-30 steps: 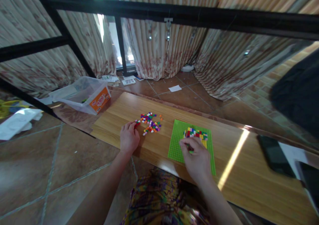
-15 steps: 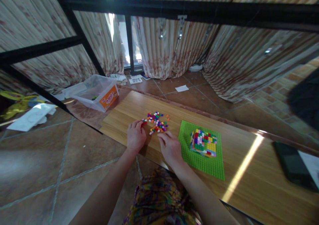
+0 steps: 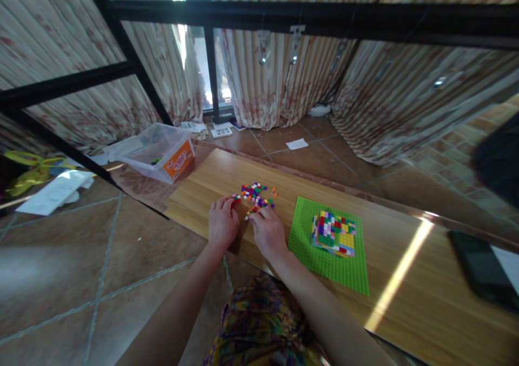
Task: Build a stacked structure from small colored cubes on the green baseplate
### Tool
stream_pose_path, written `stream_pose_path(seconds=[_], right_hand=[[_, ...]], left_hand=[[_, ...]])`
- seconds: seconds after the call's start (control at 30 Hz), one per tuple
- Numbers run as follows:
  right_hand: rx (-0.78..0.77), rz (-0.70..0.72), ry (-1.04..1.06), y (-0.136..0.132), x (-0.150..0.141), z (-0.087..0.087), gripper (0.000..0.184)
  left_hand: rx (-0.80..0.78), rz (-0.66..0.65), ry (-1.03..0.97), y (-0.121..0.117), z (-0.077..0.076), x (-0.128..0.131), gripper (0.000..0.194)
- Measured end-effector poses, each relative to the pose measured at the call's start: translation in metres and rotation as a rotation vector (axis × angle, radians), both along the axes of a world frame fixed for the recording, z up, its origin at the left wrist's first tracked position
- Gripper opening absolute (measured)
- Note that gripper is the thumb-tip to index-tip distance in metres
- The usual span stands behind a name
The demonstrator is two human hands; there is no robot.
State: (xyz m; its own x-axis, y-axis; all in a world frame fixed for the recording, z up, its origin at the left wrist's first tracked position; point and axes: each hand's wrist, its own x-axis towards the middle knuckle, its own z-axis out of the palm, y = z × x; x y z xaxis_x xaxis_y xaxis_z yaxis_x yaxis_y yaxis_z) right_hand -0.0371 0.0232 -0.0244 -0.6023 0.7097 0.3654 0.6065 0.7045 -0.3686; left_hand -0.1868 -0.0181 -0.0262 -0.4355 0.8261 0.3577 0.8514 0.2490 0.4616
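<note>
A loose pile of small, many-coloured building bricks (image 3: 256, 192) lies on the wooden table. At its left side my left hand (image 3: 224, 223) is closed, with a few red and white bricks showing at its fingertips. My right hand (image 3: 268, 232) reaches over the near edge of the pile, fingers pinched together by a pale brick; the fingertips partly cover the bricks there. To the right, a green baseplate (image 3: 302, 252) carries a block-shaped build (image 3: 333, 233) of stacked bricks in mixed colours. Neither hand touches the build.
The wooden table (image 3: 405, 247) runs to the right, crossed by a strip of sunlight. A dark phone-like object (image 3: 478, 268) rests at its right end beside white paper. Beyond the left end stands a clear plastic bin (image 3: 152, 152) with an orange label. Black metal bars and curtains are behind.
My right hand has moved left, away from the baseplate, onto the near edge of the brick pile. My left hand stays at the pile's left side.
</note>
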Motion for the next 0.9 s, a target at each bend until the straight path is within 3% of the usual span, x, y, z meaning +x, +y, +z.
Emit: stream_pose_path(seconds=[0.23, 0.4, 0.57, 0.73, 0.9], right_hand=[[-0.057, -0.033, -0.015, -0.016, 0.015, 0.005, 0.021], [-0.184, -0.059, 0.178, -0.037, 0.036, 0.018, 0.02], [-0.301, -0.104, 0.37, -0.054, 0.074, 0.041, 0.021], [-0.285, -0.31, 0.476, -0.054, 0.127, 0.06, 0.018], [-0.22, -0.59, 0.518, -0.034, 0.176, 0.057, 0.023]], left_hand=[[-0.006, -0.001, 0.007, 0.0, 0.001, -0.001, 0.036], [-0.006, -0.011, 0.017, 0.001, 0.002, -0.002, 0.036], [0.012, -0.03, 0.039, 0.001, -0.003, -0.006, 0.034], [0.026, -0.042, 0.052, 0.003, -0.006, -0.011, 0.034], [0.003, -0.047, 0.061, 0.004, -0.003, -0.012, 0.035]])
